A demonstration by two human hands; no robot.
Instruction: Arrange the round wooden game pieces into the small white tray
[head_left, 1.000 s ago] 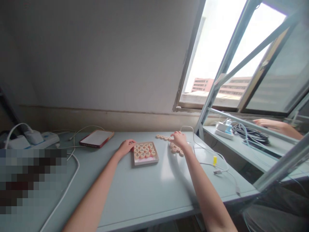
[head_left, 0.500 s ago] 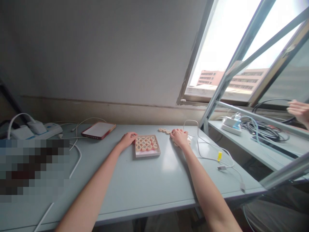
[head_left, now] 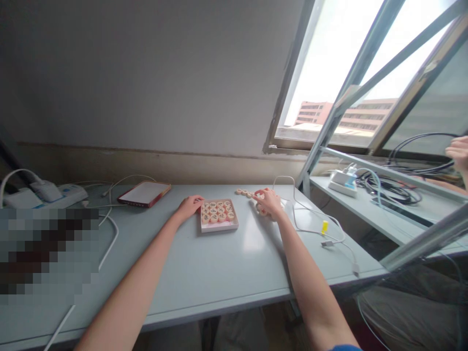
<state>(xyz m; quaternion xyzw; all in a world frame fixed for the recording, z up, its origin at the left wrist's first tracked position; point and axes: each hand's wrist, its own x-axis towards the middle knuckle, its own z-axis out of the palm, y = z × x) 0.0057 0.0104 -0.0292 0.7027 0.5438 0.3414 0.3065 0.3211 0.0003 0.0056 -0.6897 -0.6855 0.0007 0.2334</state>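
A shallow white box (head_left: 220,227) on the table holds several rows of round xiangqi pieces (head_left: 213,211) with dark characters. My left hand (head_left: 189,207) grips the box's far left corner, its fingertips over the rim. To the right of the box, my right hand (head_left: 269,201) hovers over or touches a cluster of loose xiangqi pieces (head_left: 262,210), its fingers stretched out and apart. The hand hides part of this cluster. A short row of pieces (head_left: 243,192) runs leftward from it.
A box lid (head_left: 145,194) lies upturned at the back left. White cables (head_left: 310,231) and a yellow tag (head_left: 324,226) lie on the right. Power strips stand on the left (head_left: 69,196) and on the neighbouring table (head_left: 342,183). Another person's hand (head_left: 458,152) shows at the right edge.
My right hand's fingers have spread, uncovering more loose pieces. My left hand stays at the box corner. The view has shifted slightly, and the other person's hand has moved toward the frame's edge.
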